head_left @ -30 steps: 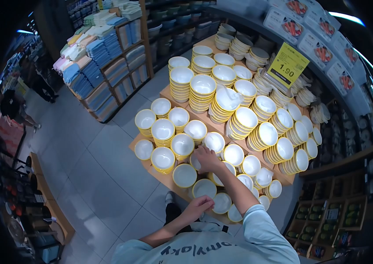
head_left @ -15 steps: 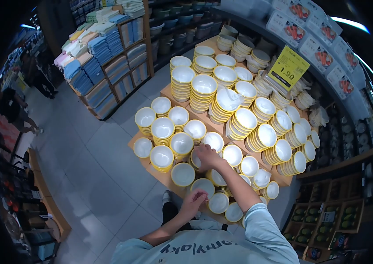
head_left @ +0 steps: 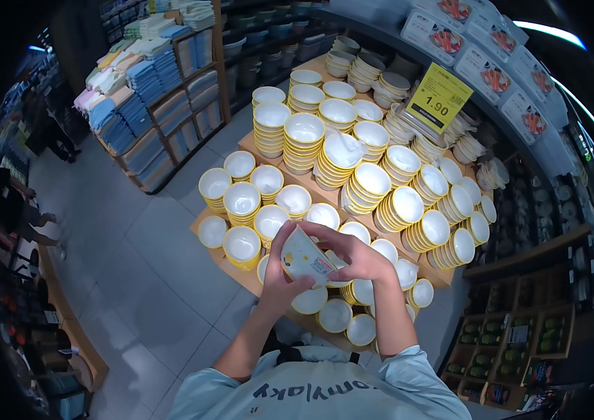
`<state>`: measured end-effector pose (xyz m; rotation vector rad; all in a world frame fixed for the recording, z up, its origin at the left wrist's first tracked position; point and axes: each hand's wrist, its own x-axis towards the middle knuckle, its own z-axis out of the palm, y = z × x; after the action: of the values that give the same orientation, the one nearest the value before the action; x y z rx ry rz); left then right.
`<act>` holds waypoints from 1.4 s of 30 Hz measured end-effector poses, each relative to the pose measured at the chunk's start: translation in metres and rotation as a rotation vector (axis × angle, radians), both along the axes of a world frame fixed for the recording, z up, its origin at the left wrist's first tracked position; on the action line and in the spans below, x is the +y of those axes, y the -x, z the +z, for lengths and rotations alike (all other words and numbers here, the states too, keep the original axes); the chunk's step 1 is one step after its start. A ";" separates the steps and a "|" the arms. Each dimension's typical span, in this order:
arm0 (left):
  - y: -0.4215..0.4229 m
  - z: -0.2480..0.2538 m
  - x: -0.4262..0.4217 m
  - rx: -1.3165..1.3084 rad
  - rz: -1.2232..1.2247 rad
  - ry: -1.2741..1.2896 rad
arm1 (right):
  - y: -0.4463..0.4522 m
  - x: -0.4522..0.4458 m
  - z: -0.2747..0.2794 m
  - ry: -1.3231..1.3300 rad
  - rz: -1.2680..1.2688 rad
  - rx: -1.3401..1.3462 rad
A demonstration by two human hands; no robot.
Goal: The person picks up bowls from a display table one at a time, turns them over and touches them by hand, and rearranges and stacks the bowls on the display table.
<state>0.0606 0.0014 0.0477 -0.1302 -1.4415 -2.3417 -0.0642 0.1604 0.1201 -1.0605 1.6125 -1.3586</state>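
Observation:
A white bowl (head_left: 301, 253) with small yellow patterns is held up in front of my chest, tilted so its outer side faces me. A red-and-white label (head_left: 323, 267) is stuck on that side. My left hand (head_left: 280, 276) is closed on the bowl's left side. My right hand (head_left: 358, 255) grips it from the right, fingers over the top and thumb on the near side. Below and beyond my hands, stacks of yellow-rimmed white bowls (head_left: 242, 199) cover a stepped wooden display (head_left: 249, 280), partly hidden by my hands.
A yellow price sign (head_left: 440, 98) reading 1.90 stands among the bowls. Folded towels (head_left: 150, 80) fill a wooden shelf at the back left. Boxed jars (head_left: 482, 350) sit low on the right. Grey floor tiles (head_left: 143, 259) run along the left, where people (head_left: 20, 199) stand.
My right hand has come back from the stacks, and a bowl is now up between both hands. My left hand has risen to meet it. The view has shifted slightly.

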 end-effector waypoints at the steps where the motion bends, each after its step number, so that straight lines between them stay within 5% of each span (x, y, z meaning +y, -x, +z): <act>1: -0.004 0.014 0.005 -0.054 -0.054 -0.047 | -0.006 0.006 -0.003 0.115 -0.047 -0.007; 5: -0.007 0.025 0.031 -0.127 -0.024 -0.202 | -0.041 0.026 -0.006 0.116 -0.325 -0.147; 12: -0.022 0.032 0.076 -0.108 0.122 -0.173 | -0.094 0.037 -0.033 0.319 -0.799 0.118; 42: -0.055 0.043 0.123 -0.088 0.048 -0.091 | -0.120 0.088 -0.014 0.313 -0.745 0.174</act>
<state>0.1153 0.1245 0.0907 0.0319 -1.3595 -2.3955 0.0553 0.2486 0.1061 -0.7810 2.0847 -2.1034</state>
